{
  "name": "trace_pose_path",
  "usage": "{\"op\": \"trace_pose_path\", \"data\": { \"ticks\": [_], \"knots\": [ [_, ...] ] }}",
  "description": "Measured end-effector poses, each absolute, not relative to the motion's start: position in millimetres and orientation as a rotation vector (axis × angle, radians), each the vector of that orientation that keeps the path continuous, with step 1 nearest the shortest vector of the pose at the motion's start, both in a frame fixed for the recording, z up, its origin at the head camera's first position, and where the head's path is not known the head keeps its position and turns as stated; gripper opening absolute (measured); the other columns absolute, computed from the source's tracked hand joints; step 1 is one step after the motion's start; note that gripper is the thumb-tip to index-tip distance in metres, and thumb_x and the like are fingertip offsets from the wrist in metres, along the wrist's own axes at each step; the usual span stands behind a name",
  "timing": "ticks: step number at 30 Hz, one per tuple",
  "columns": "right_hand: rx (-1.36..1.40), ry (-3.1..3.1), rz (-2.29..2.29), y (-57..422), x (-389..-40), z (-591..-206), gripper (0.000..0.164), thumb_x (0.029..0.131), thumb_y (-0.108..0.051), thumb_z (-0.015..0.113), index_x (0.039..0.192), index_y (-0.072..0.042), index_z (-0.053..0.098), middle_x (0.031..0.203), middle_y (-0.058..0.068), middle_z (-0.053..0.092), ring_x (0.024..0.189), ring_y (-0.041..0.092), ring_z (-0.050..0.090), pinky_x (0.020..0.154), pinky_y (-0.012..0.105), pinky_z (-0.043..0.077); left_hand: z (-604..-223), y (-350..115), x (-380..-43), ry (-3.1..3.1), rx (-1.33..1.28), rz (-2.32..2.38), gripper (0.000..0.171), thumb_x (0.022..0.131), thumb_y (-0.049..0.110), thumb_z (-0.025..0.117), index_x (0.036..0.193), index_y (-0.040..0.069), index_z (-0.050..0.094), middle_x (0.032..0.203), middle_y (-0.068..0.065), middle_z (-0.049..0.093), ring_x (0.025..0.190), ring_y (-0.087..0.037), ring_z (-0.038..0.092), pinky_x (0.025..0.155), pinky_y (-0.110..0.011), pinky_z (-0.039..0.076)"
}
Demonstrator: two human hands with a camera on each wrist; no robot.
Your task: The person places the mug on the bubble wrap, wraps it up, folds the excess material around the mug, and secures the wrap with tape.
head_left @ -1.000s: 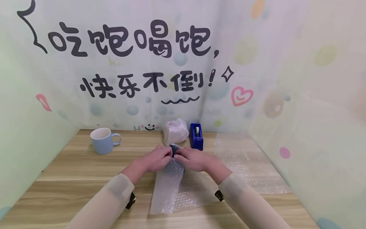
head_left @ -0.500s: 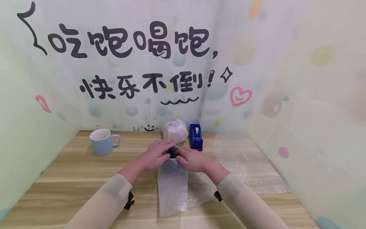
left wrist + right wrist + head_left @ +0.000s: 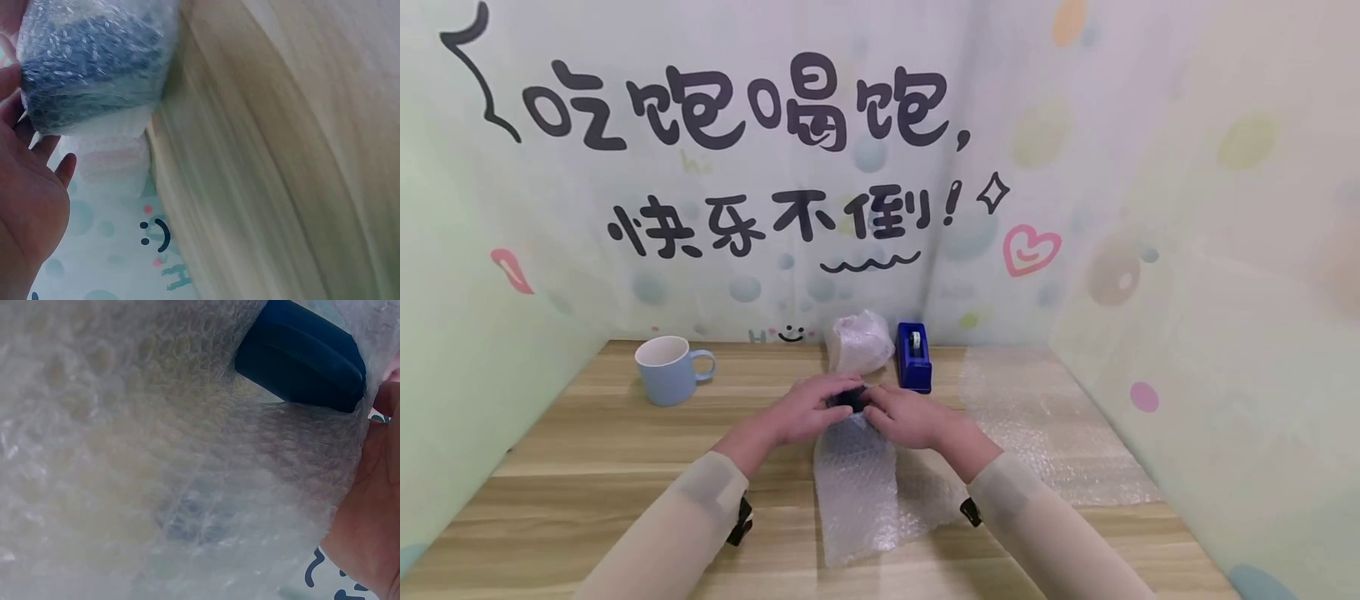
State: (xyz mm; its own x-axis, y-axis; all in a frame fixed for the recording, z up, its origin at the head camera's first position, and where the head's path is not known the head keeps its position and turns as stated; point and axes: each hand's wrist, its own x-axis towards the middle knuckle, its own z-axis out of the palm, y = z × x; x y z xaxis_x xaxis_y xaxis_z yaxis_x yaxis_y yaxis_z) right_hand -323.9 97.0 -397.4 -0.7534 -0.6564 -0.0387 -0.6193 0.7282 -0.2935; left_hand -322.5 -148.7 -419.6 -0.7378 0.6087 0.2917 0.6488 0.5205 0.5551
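Note:
A dark blue mug [image 3: 852, 398] stands partly wrapped in bubble wrap [image 3: 856, 492] between the hands. In the right wrist view its handle [image 3: 303, 359] shows outside the wrap. The left hand [image 3: 811, 408] holds the mug's left side, with fingers over the top and thumb on the near side. The left wrist view shows its fingers around the edge of the wrapped body [image 3: 97, 69]. The right hand [image 3: 910, 417] holds the right side, fingers bent at the upper edge. A loose strip of the wrap runs from the mug toward the table's front.
A light blue mug [image 3: 670, 379] stands at the back left. Behind the hands sit a bubble-wrapped bundle [image 3: 861, 343] and a blue tape dispenser [image 3: 913, 358]. Another bubble wrap sheet [image 3: 1060, 433] lies flat on the right of the wooden table [image 3: 587, 467], near the wall.
The left hand's fingers have straightened and moved over the top of the mug. The loose strip of bubble wrap has swung a little right. The right hand has barely moved.

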Motion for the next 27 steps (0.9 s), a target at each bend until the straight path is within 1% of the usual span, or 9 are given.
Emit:
{"op": "trace_pose_path", "data": {
  "ticks": [5,8,10,12,15,18,22,25,27],
  "knots": [
    [-1.058,2.789,-0.402,98,-323,-398,0.048,0.118,-0.035,0.038,0.155,-0.012,0.057,0.157,0.014,0.061,0.147,0.032,0.059,0.122,0.052,0.05,-421,-150,-320,-2.665,-1.098,-1.013,0.053,0.108,0.026,0.066,0.154,0.001,0.059,0.162,-0.025,0.056,0.151,-0.05,0.051,0.123,-0.074,0.037],
    [-1.05,2.813,-0.386,100,-319,-397,0.049,0.119,-0.038,0.039,0.16,-0.016,0.053,0.157,0.015,0.061,0.144,0.034,0.062,0.119,0.054,0.052,-419,-151,-319,-2.659,-1.07,-0.994,0.054,0.107,0.028,0.067,0.154,0.003,0.059,0.159,-0.022,0.06,0.148,-0.048,0.055,0.122,-0.073,0.038],
    [-1.065,2.869,-0.339,100,-312,-395,0.051,0.119,-0.041,0.043,0.163,-0.017,0.05,0.151,0.017,0.063,0.137,0.036,0.066,0.114,0.054,0.055,-418,-151,-318,-2.678,-1.043,-0.993,0.056,0.106,0.029,0.067,0.156,0.005,0.058,0.159,-0.02,0.061,0.148,-0.047,0.055,0.122,-0.073,0.038],
    [-1.124,2.964,-0.282,100,-302,-393,0.051,0.116,-0.043,0.05,0.158,-0.014,0.054,0.142,0.015,0.066,0.126,0.033,0.069,0.105,0.052,0.06,-417,-150,-318,-2.715,-1.008,-1.026,0.058,0.107,0.029,0.068,0.159,0.008,0.054,0.161,-0.017,0.06,0.149,-0.045,0.054,0.124,-0.072,0.036],
    [-1.313,3.046,-0.193,95,-277,-388,0.047,0.11,-0.049,0.063,0.139,-0.012,0.065,0.122,0.006,0.069,0.106,0.021,0.069,0.088,0.04,0.063,-416,-149,-317,-2.742,-0.958,-1.084,0.061,0.106,0.026,0.07,0.161,0.01,0.05,0.161,-0.015,0.06,0.149,-0.043,0.055,0.125,-0.068,0.039],
    [-1.56,2.976,-0.018,86,-245,-389,0.051,0.102,-0.068,0.065,0.12,-0.02,0.068,0.112,-0.006,0.069,0.098,0.01,0.065,0.084,0.029,0.059,-416,-148,-316,-2.746,-0.926,-1.125,0.063,0.105,0.025,0.072,0.161,0.011,0.048,0.161,-0.014,0.061,0.149,-0.042,0.055,0.125,-0.064,0.042],
    [-1.729,2.837,0.362,75,-209,-406,0.07,0.084,-0.092,0.065,0.11,-0.027,0.063,0.105,-0.014,0.063,0.095,0.006,0.062,0.08,0.024,0.053,-414,-147,-316,-2.754,-0.908,-1.135,0.062,0.105,0.025,0.073,0.16,0.011,0.049,0.16,-0.015,0.061,0.151,-0.042,0.054,0.126,-0.063,0.042],
    [-1.744,2.828,0.547,72,-199,-421,0.076,0.074,-0.093,0.073,0.107,-0.026,0.06,0.101,-0.014,0.062,0.09,0.007,0.061,0.073,0.021,0.049,-414,-147,-314,-2.755,-0.911,-1.155,0.061,0.105,0.023,0.073,0.159,0.009,0.049,0.16,-0.017,0.06,0.151,-0.042,0.053,0.126,-0.063,0.042],
    [-1.767,2.84,0.574,73,-198,-428,0.074,0.073,-0.091,0.075,0.105,-0.027,0.061,0.1,-0.014,0.063,0.087,0.007,0.061,0.071,0.02,0.049,-414,-146,-313,-2.757,-0.915,-1.172,0.061,0.105,0.023,0.073,0.159,0.008,0.049,0.16,-0.018,0.059,0.151,-0.042,0.053,0.126,-0.062,0.041]
  ]
}}
